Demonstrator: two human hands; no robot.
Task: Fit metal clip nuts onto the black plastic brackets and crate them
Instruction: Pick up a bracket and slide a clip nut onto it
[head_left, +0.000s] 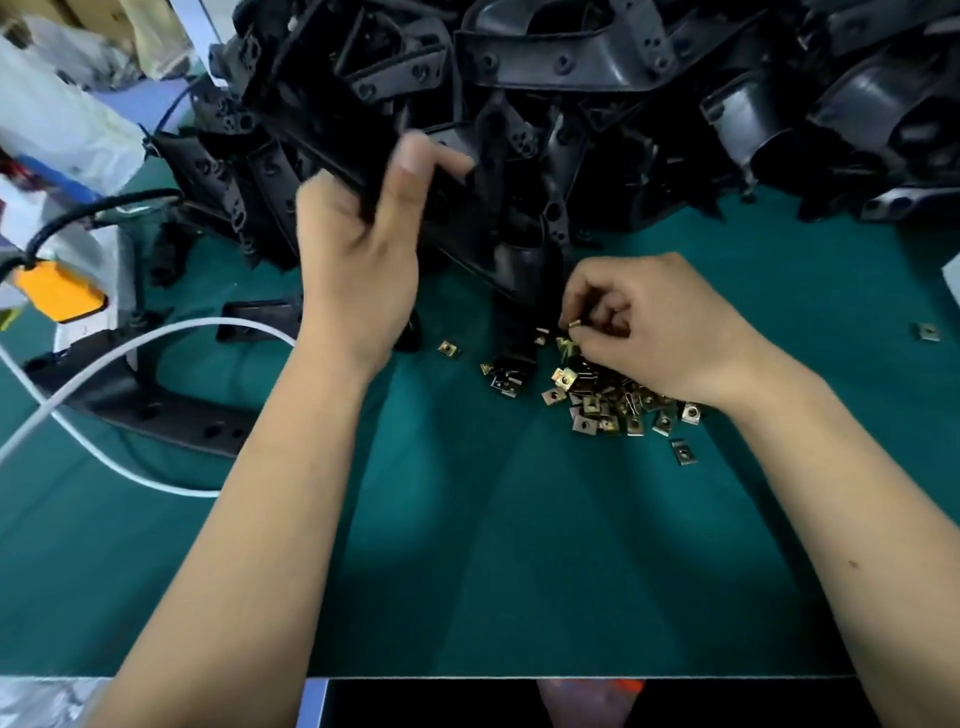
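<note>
Brass-toned clip nuts (618, 400) heaped, black brackets (545, 93) piled

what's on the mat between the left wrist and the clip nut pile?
In the head view, mostly bare green mat, with one stray clip nut near the left hand and two or three more before the pile.

Head-worn view, steeply down, close.

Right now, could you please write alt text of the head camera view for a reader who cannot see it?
Over a green table, the left hand grips a black plastic bracket from a big pile of brackets, while the right hand pinches a metal clip nut above a small heap of clip nuts. A white cable lies at left.
</note>
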